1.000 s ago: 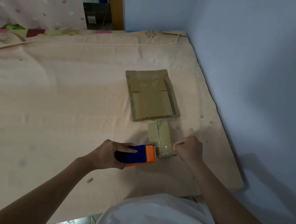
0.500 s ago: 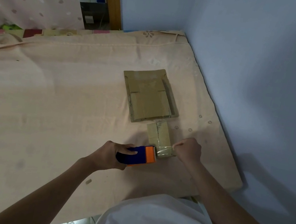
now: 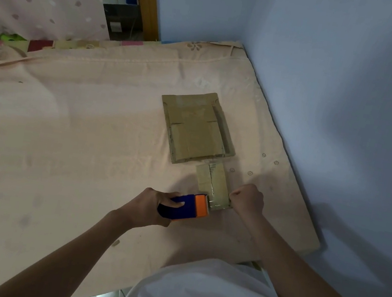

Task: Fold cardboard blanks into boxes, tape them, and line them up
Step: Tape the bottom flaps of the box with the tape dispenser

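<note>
Hands work near the bed's [image 3: 60, 152] right edge by the wall [image 3: 352, 96]: left [image 3: 147, 207] grips tape dispenser [image 3: 187, 207], right [image 3: 248, 199] pinches tape over small box [image 3: 212, 184].

Under your hands the bed sheet [image 3: 67, 143] is soft matt cloth, faintly creased, peach with a pale flower print near its far edge. The stack of flat blanks [image 3: 197, 128] is dull brown cardboard. The small box [image 3: 212, 181] you are working on is the same matt cardboard, with a glossy clear tape strip [image 3: 218, 200] shining across its near end. Your tape dispenser [image 3: 187, 207] looks like smooth plastic, blue and orange.
</note>
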Available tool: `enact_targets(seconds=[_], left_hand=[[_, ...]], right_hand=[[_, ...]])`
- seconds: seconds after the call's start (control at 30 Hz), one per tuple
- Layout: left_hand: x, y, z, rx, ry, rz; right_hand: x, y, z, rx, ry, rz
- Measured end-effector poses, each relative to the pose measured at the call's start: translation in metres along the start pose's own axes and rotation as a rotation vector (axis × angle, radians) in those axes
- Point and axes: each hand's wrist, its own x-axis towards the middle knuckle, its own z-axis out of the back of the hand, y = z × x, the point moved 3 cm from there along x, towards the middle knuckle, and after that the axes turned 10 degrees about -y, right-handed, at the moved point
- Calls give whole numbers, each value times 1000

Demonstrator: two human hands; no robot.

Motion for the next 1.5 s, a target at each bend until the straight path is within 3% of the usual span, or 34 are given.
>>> enact_targets(seconds=[0.17,0.5,0.7,1.0,1.07,1.13,1.23,1.37,1.5], left_hand=[[5,-4,-2,17,20,18],[11,-16,-2,49,35,13],[16,-26,-6,48,23,18],[28,-45,-5,109,38,-10],[29,-48,-3,118,43,-15],[30,-51,-1,123,50,-21],[30,-51,2,139,67,-25],[30,-51,4,148,86,-33],[31,-56,8,150,88,-43]], right_hand=[[1,-2,2,-48,16,-23],[-20,9,10,-101,-184,100],[-28,6,11,-136,-184,129],[-2,-12,9,-43,-50,60],[2,-9,10,-44,-83,191],[7,2,10,-72,-75,436],[15,24,11,-177,167,687],[24,35,6,-360,397,805],[33,32,-2,-443,471,876]])
